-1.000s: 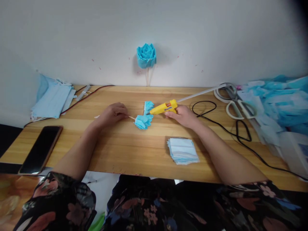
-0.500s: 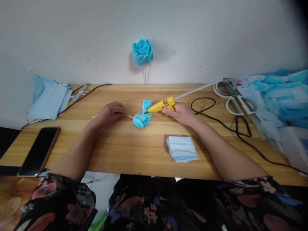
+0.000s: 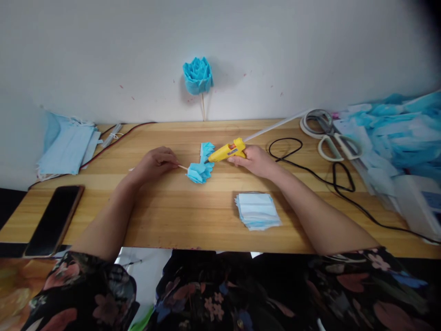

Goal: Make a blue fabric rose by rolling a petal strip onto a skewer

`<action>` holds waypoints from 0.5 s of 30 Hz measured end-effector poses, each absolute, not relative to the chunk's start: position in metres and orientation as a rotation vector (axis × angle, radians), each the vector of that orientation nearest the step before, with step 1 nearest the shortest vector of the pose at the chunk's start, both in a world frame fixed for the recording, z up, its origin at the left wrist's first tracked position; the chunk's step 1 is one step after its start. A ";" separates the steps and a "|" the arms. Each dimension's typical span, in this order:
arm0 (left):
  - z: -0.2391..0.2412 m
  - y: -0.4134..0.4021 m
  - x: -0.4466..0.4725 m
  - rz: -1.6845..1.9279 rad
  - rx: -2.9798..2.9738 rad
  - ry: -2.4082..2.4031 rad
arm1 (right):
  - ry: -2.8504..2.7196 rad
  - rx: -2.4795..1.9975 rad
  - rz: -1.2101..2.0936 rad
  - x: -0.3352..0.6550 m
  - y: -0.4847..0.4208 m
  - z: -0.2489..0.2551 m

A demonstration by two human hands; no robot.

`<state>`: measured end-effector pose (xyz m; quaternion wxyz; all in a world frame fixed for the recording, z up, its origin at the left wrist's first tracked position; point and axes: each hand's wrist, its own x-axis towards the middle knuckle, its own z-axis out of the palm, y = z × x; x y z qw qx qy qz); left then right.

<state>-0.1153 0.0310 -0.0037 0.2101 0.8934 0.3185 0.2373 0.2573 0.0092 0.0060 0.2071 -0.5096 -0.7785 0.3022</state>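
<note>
My left hand (image 3: pixel 154 164) pinches a thin wooden stick whose far end carries a half-made blue flower (image 3: pixel 199 172), resting on the wooden table (image 3: pixel 179 216). My right hand (image 3: pixel 255 161) grips a yellow glue gun (image 3: pixel 227 151) with a white glue stick out of its back. The gun's nozzle touches the blue flower next to an upright blue petal piece (image 3: pixel 206 149). A stack of cut blue squares (image 3: pixel 257 210) lies in front of my right forearm.
A finished blue flower (image 3: pixel 197 75) on a stick leans against the wall. Face masks (image 3: pixel 66 148) lie at the back left, a phone (image 3: pixel 53 219) at the front left. Scissors (image 3: pixel 327 132), the black cord (image 3: pixel 330 177) and blue scraps (image 3: pixel 396 133) fill the right.
The view has drifted a little, so everything sits slightly further left. The glue gun's nozzle has edged closer onto the flower. My left hand keeps its hold on the stick.
</note>
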 end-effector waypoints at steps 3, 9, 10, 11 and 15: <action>-0.004 0.031 -0.115 0.685 2.474 0.895 | -2.174 -1.429 0.799 0.259 0.010 0.008; -0.005 0.031 -0.115 0.672 2.454 0.935 | -2.116 -1.337 0.931 0.275 0.013 0.014; -0.005 0.031 -0.115 0.672 2.452 0.936 | -2.048 -1.334 0.998 0.277 0.013 0.016; -0.005 0.031 -0.115 0.674 2.451 0.935 | -1.961 -1.334 1.071 0.280 0.013 0.017; -0.005 0.032 -0.115 0.677 2.458 0.920 | -1.618 -1.280 1.329 0.285 0.010 0.025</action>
